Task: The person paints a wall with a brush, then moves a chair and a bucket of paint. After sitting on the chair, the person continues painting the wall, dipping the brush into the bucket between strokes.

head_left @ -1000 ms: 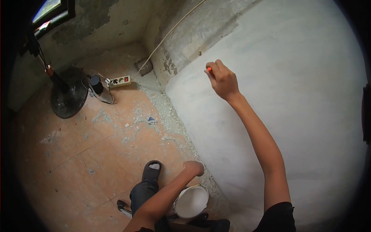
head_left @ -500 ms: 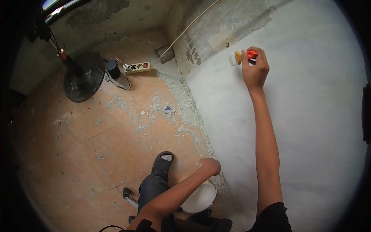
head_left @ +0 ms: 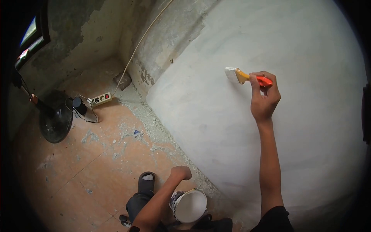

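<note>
My right hand is closed around the red and yellow handle of a paintbrush. The brush points left, and its white-coated bristles are over the whitish wall. Lower down, my left hand is curled into a fist with nothing sticking out of it, its fingers partly hidden from this side. Just below that fist, a paint bucket stands on the floor between my leg and the wall, with white paint inside.
Peeled plaster flakes lie along the foot of the wall. A power strip with a cable running up the wall sits near the corner, beside a dark cylindrical object and a round black stand base. My slippered foot is on the tiles.
The view has swung, so the floor and corner sit further left. The brush has tilted, with more of its bristles and handle showing. My left fist has shifted, uncovering more of the bucket.
</note>
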